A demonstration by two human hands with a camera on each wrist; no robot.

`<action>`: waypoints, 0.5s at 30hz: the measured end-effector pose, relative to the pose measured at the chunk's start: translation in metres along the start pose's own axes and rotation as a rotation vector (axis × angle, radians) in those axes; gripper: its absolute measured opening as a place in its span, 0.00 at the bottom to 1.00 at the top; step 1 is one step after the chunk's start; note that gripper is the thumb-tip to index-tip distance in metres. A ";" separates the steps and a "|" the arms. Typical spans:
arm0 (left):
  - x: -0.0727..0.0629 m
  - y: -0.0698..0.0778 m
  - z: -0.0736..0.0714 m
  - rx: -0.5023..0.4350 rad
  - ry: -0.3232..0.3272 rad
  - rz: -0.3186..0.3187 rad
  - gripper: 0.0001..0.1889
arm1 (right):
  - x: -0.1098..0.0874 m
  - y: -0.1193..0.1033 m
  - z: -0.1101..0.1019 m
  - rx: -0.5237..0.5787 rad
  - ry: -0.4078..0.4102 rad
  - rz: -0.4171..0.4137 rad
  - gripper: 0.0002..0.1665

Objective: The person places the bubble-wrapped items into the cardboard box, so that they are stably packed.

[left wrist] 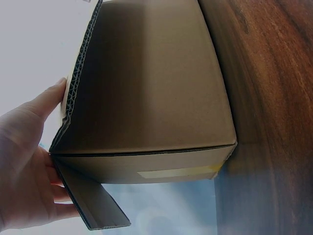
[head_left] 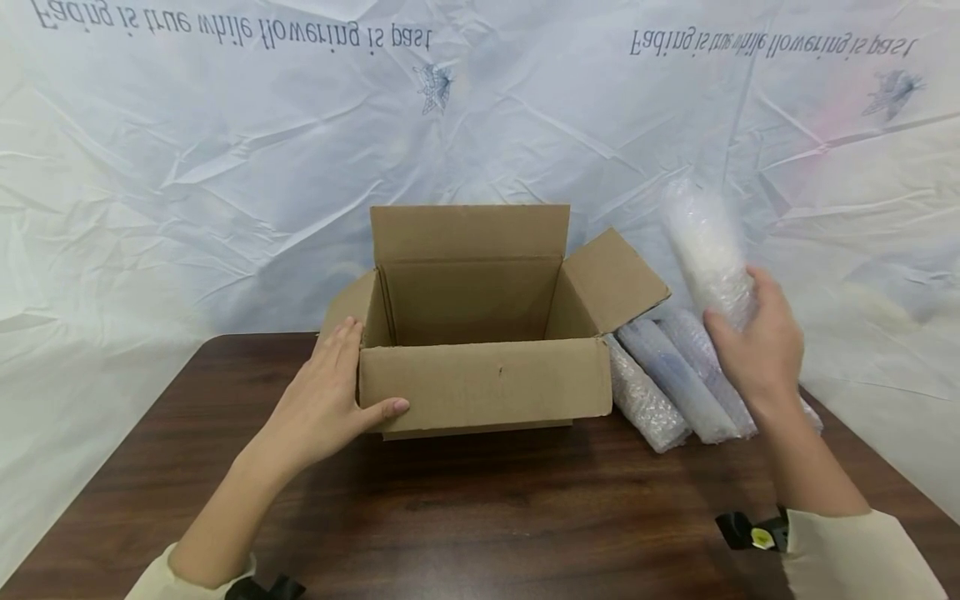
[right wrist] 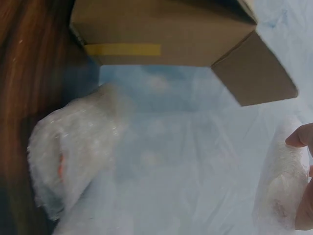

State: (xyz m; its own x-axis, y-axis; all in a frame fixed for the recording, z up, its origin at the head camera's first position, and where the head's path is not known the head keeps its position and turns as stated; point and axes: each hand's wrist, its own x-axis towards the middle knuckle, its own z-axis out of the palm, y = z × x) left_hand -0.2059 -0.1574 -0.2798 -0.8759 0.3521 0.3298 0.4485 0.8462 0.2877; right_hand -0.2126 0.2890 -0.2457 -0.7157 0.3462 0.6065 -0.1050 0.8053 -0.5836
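An open cardboard box [head_left: 483,387] stands on the table, its flaps folded outward. My left hand [head_left: 324,392] rests on its near left corner, thumb over the front flap and fingers fairly straight along the left flap [left wrist: 90,196]. To the right of the box, my right hand [head_left: 761,350] grips a bubble-wrapped roll [head_left: 705,237] by its lower end and holds it tilted, above other wrapped rolls [head_left: 678,379] lying on the table. The right wrist view shows the thumb over the held roll [right wrist: 281,181]; what is inside the wrap is hidden.
The dark wooden table [head_left: 480,517] extends in front of the box. Behind it hangs a wrinkled white sheet [head_left: 262,167] with printed words. The box's right flap [head_left: 617,279] sticks out toward the wrapped rolls.
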 end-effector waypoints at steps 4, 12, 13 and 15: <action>0.000 0.000 0.000 0.001 0.004 0.004 0.59 | -0.003 -0.012 -0.006 0.031 0.054 -0.016 0.38; -0.001 0.001 0.000 0.001 0.008 0.006 0.59 | -0.012 -0.037 -0.014 0.091 0.148 -0.116 0.37; -0.001 0.001 0.000 0.001 0.008 0.006 0.59 | -0.014 -0.041 -0.015 0.101 0.151 -0.134 0.38; -0.002 0.001 0.000 0.000 0.008 0.005 0.59 | -0.017 -0.049 -0.016 0.121 0.157 -0.177 0.38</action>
State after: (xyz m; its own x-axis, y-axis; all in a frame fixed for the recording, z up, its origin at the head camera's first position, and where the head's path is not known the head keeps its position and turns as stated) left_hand -0.2038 -0.1569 -0.2798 -0.8721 0.3535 0.3384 0.4532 0.8444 0.2858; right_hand -0.1842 0.2509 -0.2188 -0.5637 0.2830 0.7760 -0.3074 0.8001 -0.5151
